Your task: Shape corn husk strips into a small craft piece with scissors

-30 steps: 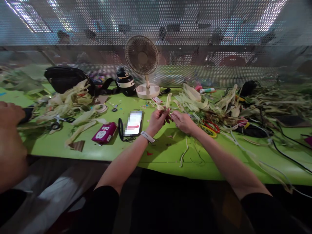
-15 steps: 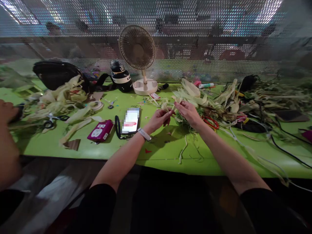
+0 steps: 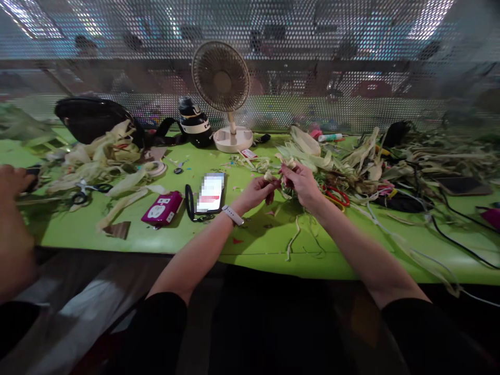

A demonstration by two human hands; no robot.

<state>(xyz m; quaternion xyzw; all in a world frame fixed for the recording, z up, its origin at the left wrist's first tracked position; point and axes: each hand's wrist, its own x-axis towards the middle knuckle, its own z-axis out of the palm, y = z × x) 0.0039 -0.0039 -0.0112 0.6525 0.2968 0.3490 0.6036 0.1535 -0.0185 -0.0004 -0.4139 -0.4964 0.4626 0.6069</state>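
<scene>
My left hand [image 3: 258,191] and my right hand [image 3: 301,183] meet just above the green table [image 3: 258,245], fingers pinched on a small pale corn-husk piece [image 3: 278,170] held between them. A dark reddish bit shows at the fingertips; what it is I cannot make out. A white watch [image 3: 232,214] sits on my left wrist. Behind my hands lies a heap of pale husk leaves [image 3: 308,151].
A phone [image 3: 211,191], a magenta box [image 3: 162,207] and scissors [image 3: 88,190] lie to the left. A desk fan [image 3: 224,91], a dark bottle [image 3: 193,125] and a black bag [image 3: 89,119] stand at the back by the perforated screen. Red-handled scissors [image 3: 338,197] and cables lie right. Another person's arm [image 3: 13,219] is far left.
My hands drew closer together over the husk piece, and the right hand curled in from a more outstretched pose. The view shifted slightly downward then steadied.
</scene>
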